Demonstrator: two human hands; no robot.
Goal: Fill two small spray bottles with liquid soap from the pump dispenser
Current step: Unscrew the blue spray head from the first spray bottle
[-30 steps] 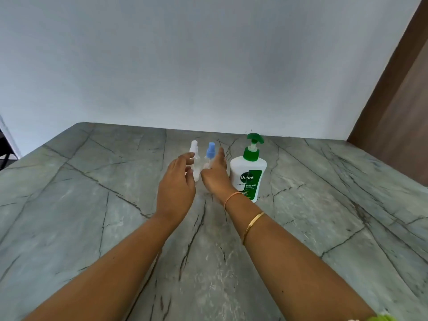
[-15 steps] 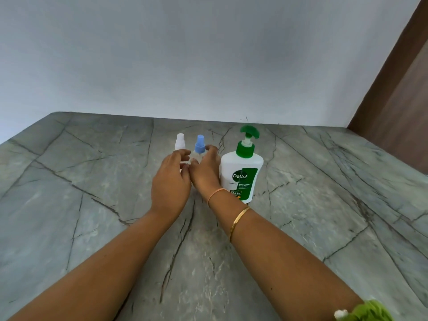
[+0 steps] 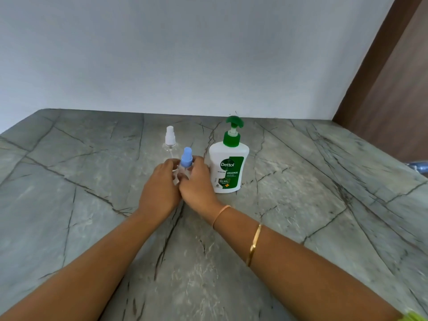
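Note:
A small clear spray bottle with a blue cap (image 3: 186, 159) stands between my two hands near the middle of the countertop. My left hand (image 3: 159, 191) wraps its left side and my right hand (image 3: 196, 184) its right side, fingers curled around the clear body. A second clear spray bottle with a white cap (image 3: 170, 140) stands free just behind my left hand. To the right stands the white Dettol pump dispenser (image 3: 228, 163) with a green pump head, close to my right hand but apart from it.
The grey veined stone countertop (image 3: 301, 205) runs back to a pale wall. A brown wooden panel (image 3: 393, 89) rises at the right. A blurred grey object (image 3: 419, 166) shows at the right edge.
Both hands have closed around the blue-capped bottle and drawn it toward me, away from the white-capped one. The camera view has shifted slightly.

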